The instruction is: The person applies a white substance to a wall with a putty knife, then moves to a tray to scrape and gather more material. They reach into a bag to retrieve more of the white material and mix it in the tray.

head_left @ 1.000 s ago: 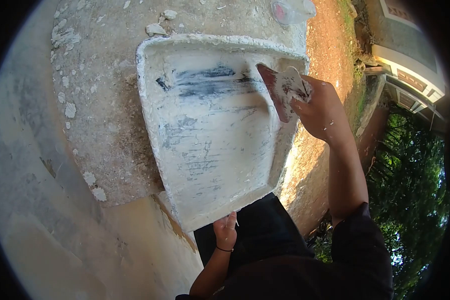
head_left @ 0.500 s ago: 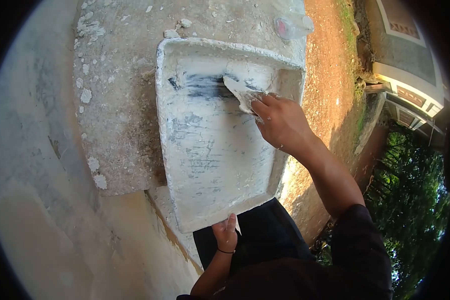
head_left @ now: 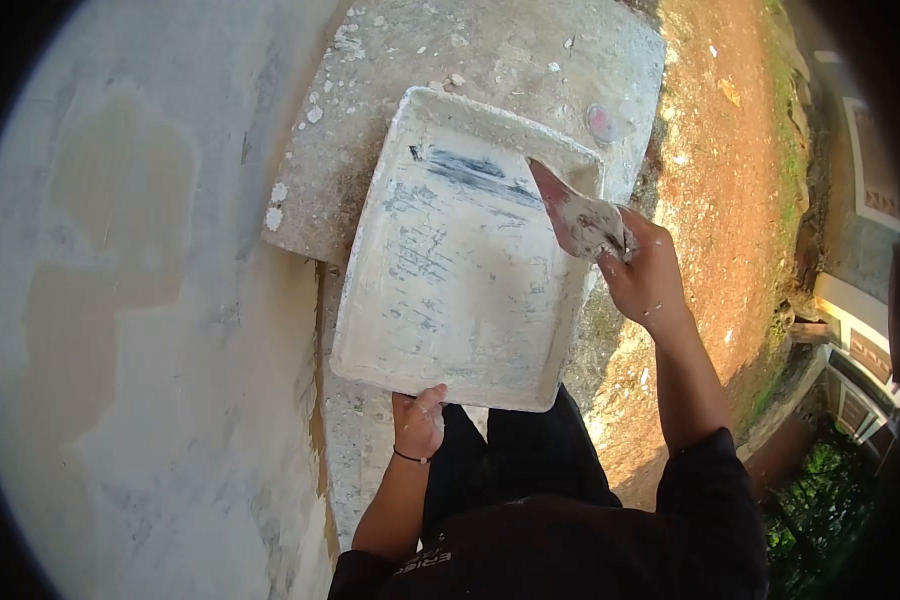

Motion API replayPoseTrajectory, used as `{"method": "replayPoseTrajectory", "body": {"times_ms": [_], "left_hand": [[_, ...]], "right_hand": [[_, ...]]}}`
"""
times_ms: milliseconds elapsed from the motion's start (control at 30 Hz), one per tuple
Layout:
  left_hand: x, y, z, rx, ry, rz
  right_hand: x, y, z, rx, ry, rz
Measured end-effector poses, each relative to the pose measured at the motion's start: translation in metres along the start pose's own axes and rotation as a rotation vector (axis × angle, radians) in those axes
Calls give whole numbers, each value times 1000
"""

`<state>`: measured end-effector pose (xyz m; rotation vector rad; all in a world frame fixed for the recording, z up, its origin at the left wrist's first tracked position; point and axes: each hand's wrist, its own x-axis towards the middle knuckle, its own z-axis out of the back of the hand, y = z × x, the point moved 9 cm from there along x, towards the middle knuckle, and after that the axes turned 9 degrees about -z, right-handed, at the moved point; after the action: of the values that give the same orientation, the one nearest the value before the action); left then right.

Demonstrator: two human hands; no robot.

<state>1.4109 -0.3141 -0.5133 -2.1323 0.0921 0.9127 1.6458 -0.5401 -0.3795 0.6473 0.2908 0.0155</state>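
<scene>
A rectangular tray (head_left: 460,320), coated in white plaster, spans the middle of the view. Dark streaks show through the coating near its far end. My left hand (head_left: 419,424) is closed on the tray's near edge, thumb over the rim and fingers hidden beneath. In my right hand (head_left: 648,268) is a putty knife (head_left: 573,212), gripped at its plaster-caked handle. Its blade has a reddish-brown face and hangs over the tray's right side, with the tip toward the dark streaks.
Beyond and under the tray is a plaster-spattered board (head_left: 510,55), with dried lumps and a small clear container (head_left: 603,123) on it. A grey wall (head_left: 200,400) with beige patches fills the left. Reddish ground (head_left: 715,180) and a building (head_left: 860,320) lie right.
The putty knife has moved right and turned, from the dark streaks toward the tray's right side. My view has shifted, showing more wall. My left hand keeps its hold on the tray.
</scene>
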Motion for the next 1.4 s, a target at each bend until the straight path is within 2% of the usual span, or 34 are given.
{"method": "replayPoseTrajectory", "body": {"times_ms": [33,100,133,167,233,300,333,500,533,567,600,667,767,800,833,933,1000,1033,1100,1233,1267,1400], "left_hand": [[-13,-11,-6,-14,-5,-48],[-31,-14,-17,-67,-57,47],[-35,-21,-19,-89,-52,0],[-56,-30,-16,-134,-75,-17],[-84,-38,1,-192,-106,-63],[-114,-33,33,-252,-196,-94],[-57,-7,45,-297,-227,-95],[-147,-19,78,-534,-478,-359],[-163,-13,91,-588,-560,-416],[-18,58,88,-714,-547,-409],[-14,78,93,-751,-594,-434],[-59,93,108,-833,-729,-519],[-145,106,149,-1063,-991,-661],[4,124,96,-1143,-958,-659],[-13,119,100,-1190,-975,-703],[-73,114,124,-1272,-1226,-803],[-128,123,146,-1237,-1364,-863],[-17,99,77,-1344,-1272,-835],[-52,113,82,-1307,-1506,-830],[-100,146,105,-1399,-1614,-949],[-41,117,61,-1555,-1481,-935],[-67,139,60,-1667,-1485,-1006]], "right_hand": [[-6,12,15,7,-5,50],[-11,23,36,288,55,-26],[-11,29,38,378,75,-35],[-20,49,50,383,72,11],[-29,76,50,452,176,-23],[-35,111,32,509,285,39],[17,97,-13,525,338,40],[-22,213,-92,556,710,154],[-37,233,-115,510,765,201],[69,181,-192,381,770,232],[70,190,-219,307,833,265],[16,229,-263,239,991,306],[-119,293,-333,125,1289,390],[11,250,-360,67,1285,379],[-21,267,-372,45,1334,389],[-110,291,-419,-72,1538,429],[-186,305,-429,-167,1594,475],[-74,304,-397,-257,1501,496],[-107,303,-403,-246,1617,491],[-173,313,-423,-248,1708,486],[-128,340,-386,-356,1580,551],[-172,330,-414,-305,1739,489]]}}
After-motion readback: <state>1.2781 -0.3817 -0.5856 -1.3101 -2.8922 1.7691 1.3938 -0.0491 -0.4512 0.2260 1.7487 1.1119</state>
